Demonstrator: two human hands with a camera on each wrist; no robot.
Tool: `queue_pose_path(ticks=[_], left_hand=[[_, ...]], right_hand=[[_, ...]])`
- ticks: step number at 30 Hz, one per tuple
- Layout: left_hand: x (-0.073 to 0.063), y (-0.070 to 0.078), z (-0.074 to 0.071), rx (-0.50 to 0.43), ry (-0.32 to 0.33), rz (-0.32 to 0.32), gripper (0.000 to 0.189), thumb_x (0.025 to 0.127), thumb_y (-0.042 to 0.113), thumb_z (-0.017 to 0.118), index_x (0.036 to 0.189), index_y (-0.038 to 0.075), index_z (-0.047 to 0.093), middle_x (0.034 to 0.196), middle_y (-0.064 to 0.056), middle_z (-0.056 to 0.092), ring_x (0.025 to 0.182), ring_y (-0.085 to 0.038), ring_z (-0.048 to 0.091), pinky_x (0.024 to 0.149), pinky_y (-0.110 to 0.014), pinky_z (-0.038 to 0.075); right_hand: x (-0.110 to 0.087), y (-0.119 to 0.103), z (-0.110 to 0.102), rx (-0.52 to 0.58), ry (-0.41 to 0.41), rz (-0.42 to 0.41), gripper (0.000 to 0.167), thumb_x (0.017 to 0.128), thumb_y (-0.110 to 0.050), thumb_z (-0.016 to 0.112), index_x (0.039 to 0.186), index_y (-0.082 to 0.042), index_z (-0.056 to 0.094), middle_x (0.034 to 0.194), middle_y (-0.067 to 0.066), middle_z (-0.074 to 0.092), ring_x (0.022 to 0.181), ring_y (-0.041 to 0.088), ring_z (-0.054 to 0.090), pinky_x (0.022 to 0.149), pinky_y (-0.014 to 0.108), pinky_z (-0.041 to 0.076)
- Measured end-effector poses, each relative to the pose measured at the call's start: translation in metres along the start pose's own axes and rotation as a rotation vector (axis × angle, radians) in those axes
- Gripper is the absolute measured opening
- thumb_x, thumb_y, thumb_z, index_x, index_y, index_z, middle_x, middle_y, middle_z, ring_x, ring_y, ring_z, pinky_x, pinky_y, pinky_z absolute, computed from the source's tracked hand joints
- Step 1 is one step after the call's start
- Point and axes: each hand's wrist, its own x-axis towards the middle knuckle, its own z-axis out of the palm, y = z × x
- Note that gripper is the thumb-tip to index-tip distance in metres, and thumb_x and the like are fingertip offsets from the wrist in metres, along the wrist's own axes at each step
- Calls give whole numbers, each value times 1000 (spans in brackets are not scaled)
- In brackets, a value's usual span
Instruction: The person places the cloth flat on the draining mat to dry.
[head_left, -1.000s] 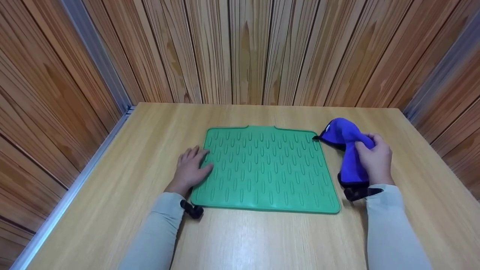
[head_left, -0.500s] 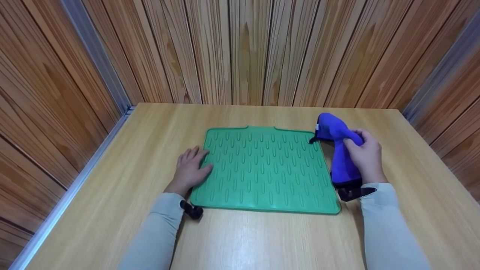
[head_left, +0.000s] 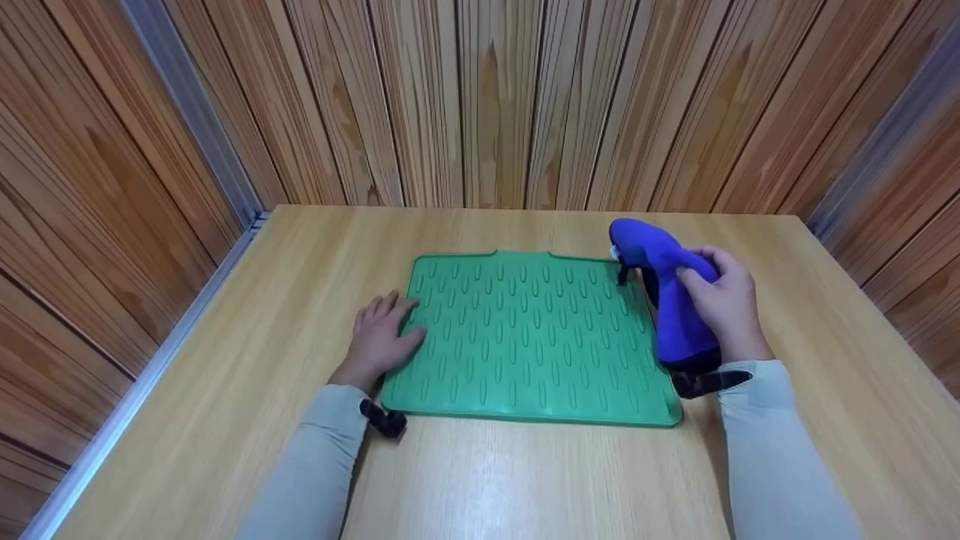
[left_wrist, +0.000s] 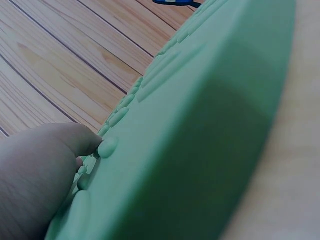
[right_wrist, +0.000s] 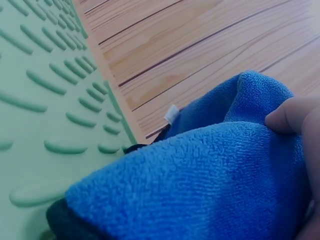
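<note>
At right edge of green mat (head_left: pixel 525 337), blue cloth (head_left: pixel 679 319) pinched in right grip (head_left: pixel 726 301), draping leftward, left grip (head_left: pixel 380 339) spread opposite.

Fuzzy, towel-like blue cloth (right_wrist: pixel 200 185) at right; smooth green mat (head_left: pixel 525 337), rubber or plastic by its look (ridged all over); smooth wood-grained tabletop (head_left: pixel 540 480), glossy at the near side; far wall (head_left: pixel 495 105) grained like wood, more matt.

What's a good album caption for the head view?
Left hand on the edge of a green mat, right hand holding a blue cloth by the opposite edge.
</note>
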Motion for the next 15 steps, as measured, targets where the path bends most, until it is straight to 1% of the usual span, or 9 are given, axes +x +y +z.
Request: queue_pose_path(ticks=[4,7,10,15], left_hand=[[1,0,1,0,13,6,60,99,41,55,152,15,45,164,-20,24,152,-42,12,120,-59,3],[1,0,1,-3,13,6,60,99,42,55,152,15,45,164,-20,24,152,-42,12,120,-58,3],[0,0,0,-6,3,-1,61,100,42,54,153,16,44,165,-19,23,152,-41,11,121,-57,2],[0,0,1,-7,-2,-2,61,100,42,54,154,15,43,165,-19,22,152,-41,10,121,-57,2]], right_hand=[[-3,-7,2,-2,-9,-65,39,96,-31,65,128,-9,64,121,6,64,105,17,56,89,32,42],[-5,-12,4,-1,-36,-104,38,97,-30,65,127,-8,64,118,6,64,103,16,55,87,30,41],[-7,-17,5,-2,-70,-127,38,97,-30,65,128,-6,63,122,9,63,106,20,56,90,35,42],[-9,-22,9,4,-131,-140,40,98,-31,64,130,-6,62,130,15,60,114,30,55,97,51,41]])
